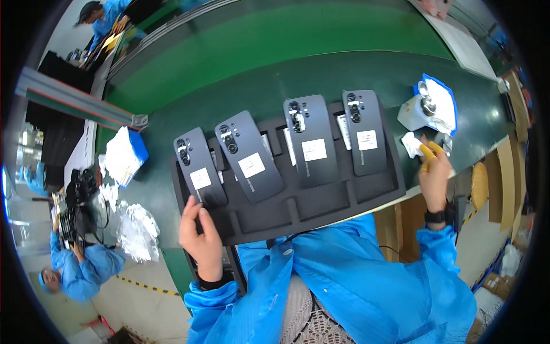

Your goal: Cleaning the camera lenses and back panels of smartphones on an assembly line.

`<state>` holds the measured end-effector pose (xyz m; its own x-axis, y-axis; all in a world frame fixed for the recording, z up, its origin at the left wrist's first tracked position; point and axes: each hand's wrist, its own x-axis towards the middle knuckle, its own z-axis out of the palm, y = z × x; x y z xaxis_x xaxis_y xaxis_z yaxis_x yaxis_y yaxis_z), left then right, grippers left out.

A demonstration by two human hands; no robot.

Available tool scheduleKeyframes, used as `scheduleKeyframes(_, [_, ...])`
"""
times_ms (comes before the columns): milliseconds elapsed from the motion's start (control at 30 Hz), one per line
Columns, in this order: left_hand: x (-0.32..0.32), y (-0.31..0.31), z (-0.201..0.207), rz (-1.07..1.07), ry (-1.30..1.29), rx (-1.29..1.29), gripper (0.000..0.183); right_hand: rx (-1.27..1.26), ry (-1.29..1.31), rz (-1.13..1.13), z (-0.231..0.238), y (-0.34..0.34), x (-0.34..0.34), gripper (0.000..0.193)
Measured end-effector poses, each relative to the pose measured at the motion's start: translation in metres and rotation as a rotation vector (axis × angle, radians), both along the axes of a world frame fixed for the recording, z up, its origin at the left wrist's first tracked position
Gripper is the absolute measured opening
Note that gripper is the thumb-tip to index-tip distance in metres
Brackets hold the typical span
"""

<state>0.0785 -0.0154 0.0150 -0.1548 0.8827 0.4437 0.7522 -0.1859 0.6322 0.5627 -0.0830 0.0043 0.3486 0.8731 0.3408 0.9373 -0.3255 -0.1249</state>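
Observation:
Several dark grey smartphones lie face down, camera ends away from me, leaning in a row on a black foam tray [258,217] with recessed compartments. Each has a white label on its back. My left hand [201,241] is open at the tray's front left, fingertips close beside the lower end of the leftmost phone [196,159]; whether they touch it I cannot tell. To the right of the tray, past the rightmost phone [369,160], my right hand [435,175] wears yellow finger covers and pinches a crumpled white wipe [411,145] just above the table.
A white dispenser bottle [413,114] stands by a blue bin [450,94] of white wipes at right. At left are another blue bin [137,149] of white wipes and crumpled clear plastic [138,232]. A green panel [275,51] borders the table's far side. Other people work beyond, at left.

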Motion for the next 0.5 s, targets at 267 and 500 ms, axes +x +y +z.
scheduleKeyframes(267, [-0.046, 0.004, -0.006, 0.225, -0.122, -0.327, 0.034, 0.044, 0.273, 0.104, 0.031, 0.018, -0.038, 0.032])
scheduleKeyframes(500, [-0.066, 0.030, 0.000, 0.207, -0.524, -0.699, 0.044, -0.142, 0.294, 0.005, 0.018, 0.039, -0.074, 0.031])
